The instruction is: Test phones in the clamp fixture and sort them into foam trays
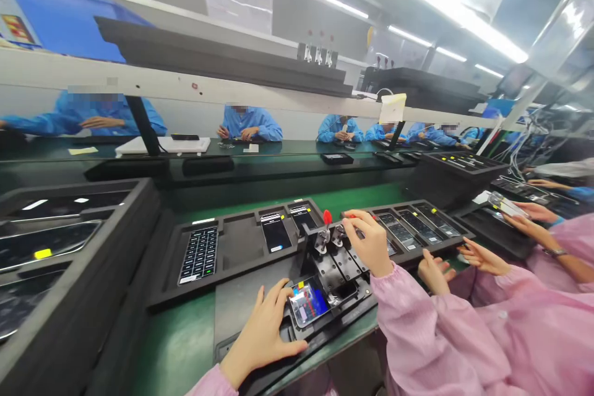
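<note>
A phone with a lit, colourful screen (309,304) lies in a black test fixture (341,266) in front of me. My left hand (264,328) is open beside it, with the thumb and fingers spread and the fingertips at the phone's left edge. My right hand (374,244) is closed at the fixture's row of toggle clamps, its fingers curled around a red-tipped lever that they partly hide. To its left, another clamp lever with a red tip (327,217) stands upright. Part of a second phone (343,294) shows under the clamps.
Behind the fixture, a black foam tray (236,238) holds several phones, one with a grid screen (198,253). A deep foam box (116,272) stands at left. A co-worker's hands (436,272) in pink sleeves are close on the right. People in blue sit across the bench.
</note>
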`<state>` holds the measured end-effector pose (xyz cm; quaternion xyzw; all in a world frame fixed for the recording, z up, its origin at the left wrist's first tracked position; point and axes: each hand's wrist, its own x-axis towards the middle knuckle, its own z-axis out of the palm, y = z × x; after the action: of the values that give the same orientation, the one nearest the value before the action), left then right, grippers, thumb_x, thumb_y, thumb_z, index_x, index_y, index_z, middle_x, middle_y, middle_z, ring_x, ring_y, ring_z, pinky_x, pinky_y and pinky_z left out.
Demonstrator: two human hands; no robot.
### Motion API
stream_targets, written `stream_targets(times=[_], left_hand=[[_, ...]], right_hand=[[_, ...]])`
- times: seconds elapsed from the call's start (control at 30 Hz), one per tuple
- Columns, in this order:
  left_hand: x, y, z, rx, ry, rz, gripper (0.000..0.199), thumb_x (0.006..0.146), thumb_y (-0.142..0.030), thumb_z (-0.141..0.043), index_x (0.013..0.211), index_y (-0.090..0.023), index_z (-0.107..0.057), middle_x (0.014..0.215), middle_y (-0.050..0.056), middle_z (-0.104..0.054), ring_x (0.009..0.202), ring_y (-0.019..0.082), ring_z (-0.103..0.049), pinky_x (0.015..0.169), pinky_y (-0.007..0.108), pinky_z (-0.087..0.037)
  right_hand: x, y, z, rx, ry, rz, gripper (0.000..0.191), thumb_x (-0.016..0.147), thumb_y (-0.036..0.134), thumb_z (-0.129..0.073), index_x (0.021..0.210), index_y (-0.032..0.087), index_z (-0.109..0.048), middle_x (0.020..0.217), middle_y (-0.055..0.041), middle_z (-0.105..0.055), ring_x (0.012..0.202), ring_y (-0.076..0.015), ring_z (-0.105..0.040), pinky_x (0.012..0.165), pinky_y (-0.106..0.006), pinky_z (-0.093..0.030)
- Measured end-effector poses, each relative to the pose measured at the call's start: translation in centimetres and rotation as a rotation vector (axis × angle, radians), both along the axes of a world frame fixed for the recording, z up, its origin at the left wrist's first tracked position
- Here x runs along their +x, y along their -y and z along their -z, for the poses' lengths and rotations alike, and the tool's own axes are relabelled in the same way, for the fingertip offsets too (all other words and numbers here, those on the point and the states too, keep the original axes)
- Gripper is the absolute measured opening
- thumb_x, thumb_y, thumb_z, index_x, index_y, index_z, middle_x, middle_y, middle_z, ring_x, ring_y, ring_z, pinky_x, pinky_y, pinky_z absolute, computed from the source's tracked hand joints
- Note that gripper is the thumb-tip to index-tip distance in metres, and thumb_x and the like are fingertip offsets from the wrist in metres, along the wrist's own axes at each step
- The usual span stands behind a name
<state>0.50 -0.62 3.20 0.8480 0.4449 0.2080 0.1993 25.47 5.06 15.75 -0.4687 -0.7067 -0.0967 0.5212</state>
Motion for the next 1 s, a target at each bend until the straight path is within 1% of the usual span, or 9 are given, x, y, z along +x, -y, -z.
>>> stream_targets(times=[0.07, 0.17, 0.33, 0.43, 0.53, 0.6, 0.7, 0.83, 1.0], left_hand=[[-0.1, 0.0, 0.2, -0.004, 0.009, -0.006, 0.071, 0.062, -0.055, -0.067, 0.119, -0.024, -0.039, 0.139, 0.015, -0.036, 0.128, 0.033, -0.034, 0.104, 0.063, -0.016], [-0.4, 0.1, 0.6, -0.036, 0.023, -0.007, 0.071, 0.063, -0.052, -0.068, 0.121, -0.025, -0.037, 0.142, 0.014, -0.031, 0.128, 0.032, -0.033, 0.105, 0.061, -0.019], [-0.3, 0.4, 0.7, -0.039, 0.001, -0.007, 0.077, 0.065, -0.05, -0.068, 0.13, -0.03, -0.032, 0.144, 0.012, -0.026, 0.13, 0.032, -0.03, 0.105, 0.06, -0.018], [-0.5, 0.4, 0.2, -0.044, -0.021, 0.008, 0.082, 0.062, -0.056, -0.068, 0.131, -0.032, -0.032, 0.145, 0.01, -0.027, 0.13, 0.034, -0.03, 0.105, 0.06, -0.019], [-0.9, -1.2, -1.0, -0.01, -0.013, -0.016, 0.082, 0.069, -0.058, -0.062, 0.136, -0.029, -0.025, 0.145, 0.01, -0.028, 0.13, 0.029, -0.032, 0.106, 0.049, -0.027], [-1.1, -3.9, -2.0, 0.078, -0.058, -0.124, 0.065, 0.083, -0.05, -0.047, 0.138, -0.026, -0.022, 0.145, 0.008, -0.029, 0.13, 0.022, -0.031, 0.105, 0.04, -0.031], [-1.5, -10.0, -2.9, 0.165, -0.182, -0.34, 0.04, 0.093, -0.035, -0.026, 0.132, -0.03, -0.035, 0.145, 0.006, -0.03, 0.133, 0.024, -0.024, 0.103, 0.057, -0.024], [-2.1, -17.3, -2.2, 0.175, -0.287, -0.464, 0.04, 0.09, -0.027, -0.032, 0.128, -0.024, -0.044, 0.146, 0.014, -0.026, 0.134, 0.036, -0.015, 0.092, 0.074, -0.014], [-2.8, -20.8, -0.3, 0.183, -0.4, -0.497, 0.042, 0.089, -0.028, -0.033, 0.129, -0.025, -0.045, 0.147, 0.013, -0.024, 0.134, 0.037, -0.013, 0.09, 0.076, -0.01]], right_hand=[[-0.1, 1.5, 1.7, 0.064, -0.056, 0.059, 0.013, 0.083, 0.021, -0.052, 0.073, 0.018, -0.061, 0.078, -0.0033, -0.064, 0.076, -0.0145, -0.06, 0.073, -0.029, -0.048], [-0.2, 3.8, 6.0, 0.081, -0.015, 0.16, 0.021, 0.084, 0.02, -0.05, 0.102, 0.018, -0.06, 0.094, -0.0062, -0.065, 0.092, -0.0194, -0.059, 0.089, -0.039, -0.043], [-0.2, 4.4, 11.2, -0.291, 0.219, 0.224, 0.048, 0.092, 0.026, -0.031, 0.139, 0.021, -0.024, 0.129, -0.0079, -0.05, 0.127, -0.0282, -0.035, 0.1, -0.067, -0.008], [-0.5, 4.9, 12.1, -0.323, 0.17, 0.2, 0.047, 0.092, 0.03, -0.028, 0.138, 0.025, -0.025, 0.131, -0.0066, -0.048, 0.128, -0.0285, -0.033, 0.1, -0.067, -0.012], [0.5, 6.4, 13.7, -0.121, 0.0, 0.206, 0.042, 0.089, 0.028, -0.032, 0.13, 0.028, -0.036, 0.118, -0.0071, -0.057, 0.118, -0.0266, -0.046, 0.103, -0.059, -0.022], [3.5, 6.8, 14.8, -0.006, 0.044, 0.237, 0.039, 0.086, 0.023, -0.036, 0.124, 0.03, -0.043, 0.106, -0.0093, -0.062, 0.107, -0.0262, -0.053, 0.099, -0.052, -0.033], [11.1, 4.3, 14.6, -0.123, 0.653, 0.224, 0.03, 0.082, 0.013, -0.041, 0.099, 0.029, -0.06, 0.095, -0.0113, -0.064, 0.096, -0.0245, -0.056, 0.082, -0.042, -0.042], [20.1, -2.8, 12.4, -0.2, 0.88, 0.353, 0.028, 0.073, -0.002, -0.044, 0.077, 0.019, -0.063, 0.088, -0.013, -0.062, 0.088, -0.0245, -0.054, 0.08, -0.039, -0.038], [21.8, -7.9, 11.8, -0.245, 1.071, 0.419, 0.023, 0.075, -0.001, -0.046, 0.078, 0.016, -0.061, 0.088, -0.0117, -0.059, 0.086, -0.0226, -0.05, 0.076, -0.035, -0.035]])
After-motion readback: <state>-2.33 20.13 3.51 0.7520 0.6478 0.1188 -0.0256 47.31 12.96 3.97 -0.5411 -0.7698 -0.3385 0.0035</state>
